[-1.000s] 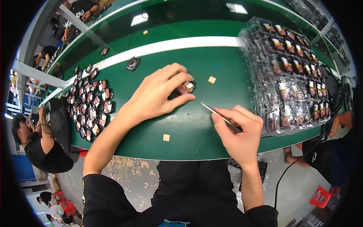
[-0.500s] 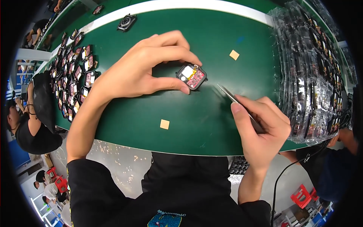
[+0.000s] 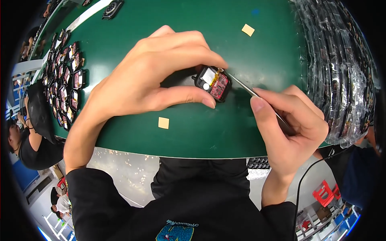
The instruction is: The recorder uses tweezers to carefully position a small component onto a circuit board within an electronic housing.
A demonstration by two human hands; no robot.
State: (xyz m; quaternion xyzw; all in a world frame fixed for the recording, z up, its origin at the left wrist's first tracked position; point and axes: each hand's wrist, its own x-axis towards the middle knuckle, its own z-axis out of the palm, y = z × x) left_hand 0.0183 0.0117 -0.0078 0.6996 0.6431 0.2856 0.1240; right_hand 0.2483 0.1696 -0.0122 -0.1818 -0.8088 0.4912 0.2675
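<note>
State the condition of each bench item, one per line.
Black square casing with red circuit board: open, pinched in left hand
Silver metal tweezers: held in right hand, tips near that casing
Two small cream squares: lying flat, apart
Clustered black casings, left: open, boards exposed
Clear plastic trays, right: stacked, loaded
Ringed black casing, upper left: ring side up

From my place I cannot tell whether the tip of the tweezers touches the open watch case; the details of its red board are too small to distinguish. The left hand covers some of the case's rim. The right hand hides the tweezers' rear end. The tray stack is cut off above.
</note>
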